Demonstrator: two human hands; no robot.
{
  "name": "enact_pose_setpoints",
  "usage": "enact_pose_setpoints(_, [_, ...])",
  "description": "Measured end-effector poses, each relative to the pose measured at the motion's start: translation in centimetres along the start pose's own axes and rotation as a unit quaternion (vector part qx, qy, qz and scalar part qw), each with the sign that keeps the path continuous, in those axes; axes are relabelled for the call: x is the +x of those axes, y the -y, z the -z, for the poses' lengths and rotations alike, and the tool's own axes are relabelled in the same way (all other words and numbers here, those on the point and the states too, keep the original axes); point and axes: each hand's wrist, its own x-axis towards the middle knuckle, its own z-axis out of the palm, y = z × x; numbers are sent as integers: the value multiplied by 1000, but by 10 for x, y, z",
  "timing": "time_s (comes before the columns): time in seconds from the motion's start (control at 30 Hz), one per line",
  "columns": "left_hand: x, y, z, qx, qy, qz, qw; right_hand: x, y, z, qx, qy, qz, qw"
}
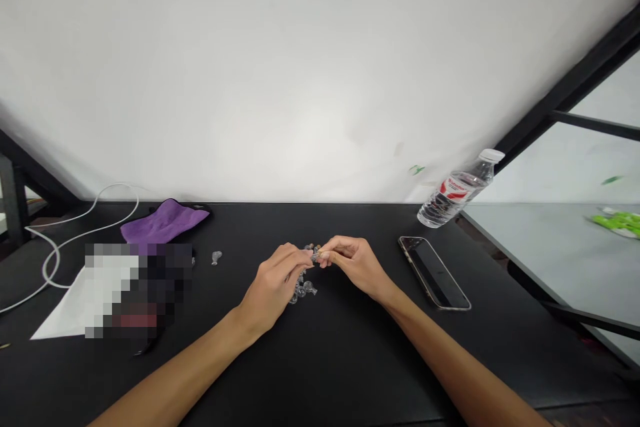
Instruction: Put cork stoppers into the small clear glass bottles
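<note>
Near the middle of the black table (330, 360), my left hand (277, 282) and my right hand (356, 265) meet at their fingertips. Between them is a small clear piece (315, 255), pinched by the fingers of both hands. Its exact shape is too small to tell. Several small clear bulb-shaped pieces (309, 288) lie on the table beside and partly under my left hand. A few brownish bits show just behind the fingertips. One more clear piece (216, 257) lies apart, to the left.
A water bottle (457, 190) stands at the back right, with a phone (434, 273) in front of it. On the left are a purple cloth (165, 221), a white sheet (75, 307), a blurred-out dark item and a white cable (57, 260). A white wall rises behind.
</note>
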Motion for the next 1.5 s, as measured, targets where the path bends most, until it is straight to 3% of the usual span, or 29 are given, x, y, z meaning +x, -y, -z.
enact_pose_setpoints(0.33, [0,0,1,35,44,-52,997,0,10,4,-39,19,-10,999])
enact_pose_setpoints(0.57, [2,0,-1,-8,28,9,1000,-3,18,12,-121,44,19,991])
enact_pose_setpoints(0.8, [5,-2,-2,-43,12,43,998,-4,18,11,-171,22,65,983])
enact_pose_setpoints(1.27, [6,2,-2,-34,2,56,998,-5,14,7,-190,16,74,979])
enact_pose_setpoints(1.5, [6,2,-1,-42,24,69,996,-6,19,9,-218,39,114,969])
